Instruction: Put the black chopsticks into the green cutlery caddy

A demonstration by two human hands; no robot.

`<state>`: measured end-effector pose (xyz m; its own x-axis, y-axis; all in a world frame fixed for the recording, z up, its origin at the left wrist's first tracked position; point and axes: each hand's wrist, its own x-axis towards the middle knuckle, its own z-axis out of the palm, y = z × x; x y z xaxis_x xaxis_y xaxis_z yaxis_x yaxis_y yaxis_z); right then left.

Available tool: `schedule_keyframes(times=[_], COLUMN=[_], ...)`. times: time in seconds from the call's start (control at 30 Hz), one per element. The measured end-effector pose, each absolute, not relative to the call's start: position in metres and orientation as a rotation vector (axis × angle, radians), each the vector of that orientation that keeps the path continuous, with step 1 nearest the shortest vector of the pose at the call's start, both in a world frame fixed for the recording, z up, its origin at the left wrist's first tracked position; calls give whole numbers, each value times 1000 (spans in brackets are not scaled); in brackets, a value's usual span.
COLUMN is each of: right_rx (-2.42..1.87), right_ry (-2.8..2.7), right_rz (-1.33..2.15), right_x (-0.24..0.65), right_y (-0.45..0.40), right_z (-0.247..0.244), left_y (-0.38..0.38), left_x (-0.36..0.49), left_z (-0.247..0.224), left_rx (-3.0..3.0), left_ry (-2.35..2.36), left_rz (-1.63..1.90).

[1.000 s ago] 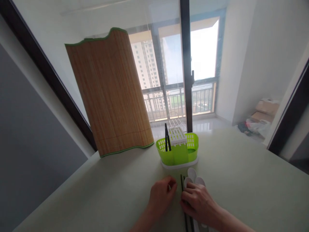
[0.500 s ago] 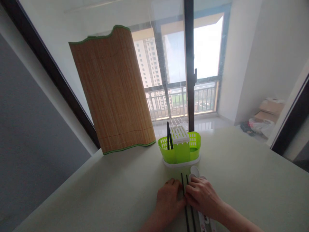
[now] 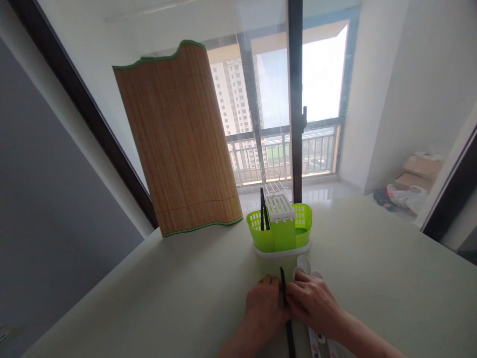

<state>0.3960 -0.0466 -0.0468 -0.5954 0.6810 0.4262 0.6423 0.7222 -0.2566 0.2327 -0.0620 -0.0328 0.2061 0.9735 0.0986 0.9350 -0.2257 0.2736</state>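
Note:
A pair of black chopsticks (image 3: 290, 338) lies close together on the white table, pointing toward the green holder. My left hand (image 3: 264, 308) is closed at their left side, with its thumb and fingertips against them. From the right, my right hand (image 3: 316, 301) pinches the same pair, its fingers curled and nearly meeting the left ones. Under and beside my right hand are white spoons (image 3: 303, 263) with patterned handles, partly covered by the hand. Beyond the hands stands the bright green utensil holder (image 3: 285, 236), with more black chopsticks (image 3: 264, 211) upright in its left compartment.
A white slotted piece (image 3: 280, 207) sits over the holder's middle section. To the left, a bamboo mat (image 3: 179, 144) with green edging leans upright against the glass at the back of the table (image 3: 372, 268). Cardboard boxes (image 3: 425, 166) and bags lie behind the glass, far right.
The two chopsticks between my hands were apart and now lie together. My hands have barely shifted, and the whole view has drifted slightly.

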Motion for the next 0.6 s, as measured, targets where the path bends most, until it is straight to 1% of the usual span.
schedule_keyframes(times=[0.17,0.3,0.47,0.53,0.6], right_rx=[-973,-994,-1004,-1014,-1024], right_ry=[-2448,-2451,-2451,-2443,-2423], right_rz=[106,88,92,99,125], right_x=[396,395,393,393,393], right_y=[-48,-47,-48,-49,-50], right_z=[-48,-47,-47,-47,-48], left_y=[-56,-49,-46,-46,-47], left_x=[222,211,207,206,206], left_z=[-25,-22,-17,-14,-9], left_rx=[2290,2291,2361,2376,2329], left_ry=[2043,2084,2077,2022,1889], left_rz=[119,58,274,420,638])
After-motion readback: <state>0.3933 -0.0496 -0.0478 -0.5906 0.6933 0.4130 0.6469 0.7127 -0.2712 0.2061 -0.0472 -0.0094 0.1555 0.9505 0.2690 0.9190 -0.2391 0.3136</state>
